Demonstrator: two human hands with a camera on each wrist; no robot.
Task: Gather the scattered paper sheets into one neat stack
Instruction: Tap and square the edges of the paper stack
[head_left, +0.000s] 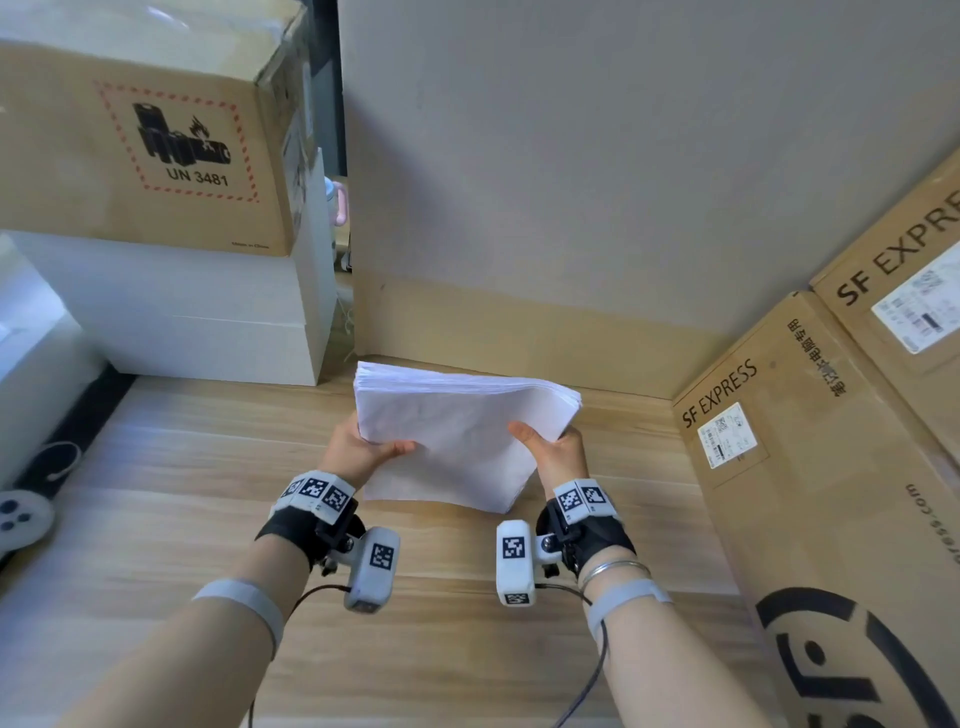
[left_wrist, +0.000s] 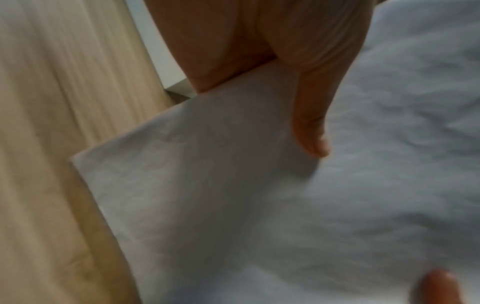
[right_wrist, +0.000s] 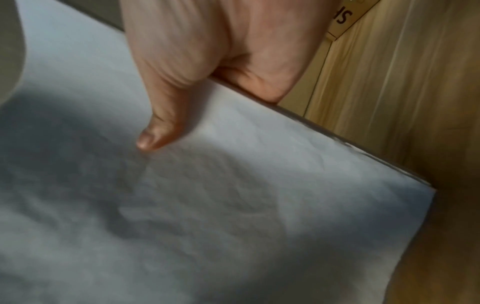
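A thick stack of white paper sheets (head_left: 457, 431) stands tilted on its lower edge on the wooden table (head_left: 182, 493), in the middle of the head view. My left hand (head_left: 358, 452) grips its left side, thumb on the front sheet. My right hand (head_left: 550, 447) grips the right side the same way. In the left wrist view the left hand (left_wrist: 309, 123) lays its thumb on the creased top sheet of the stack (left_wrist: 233, 205). The right wrist view has the right hand (right_wrist: 161, 123) with its thumb pressed on the stack (right_wrist: 233, 195), whose layered edge shows. The fingers behind the stack are hidden.
A brown carton marked UN 3481 (head_left: 156, 140) sits on white boxes (head_left: 208, 322) at the back left. SF Express cartons (head_left: 810, 467) line the right side. A grey partition (head_left: 597, 182) closes the back. A white game controller (head_left: 21, 519) lies at the left edge.
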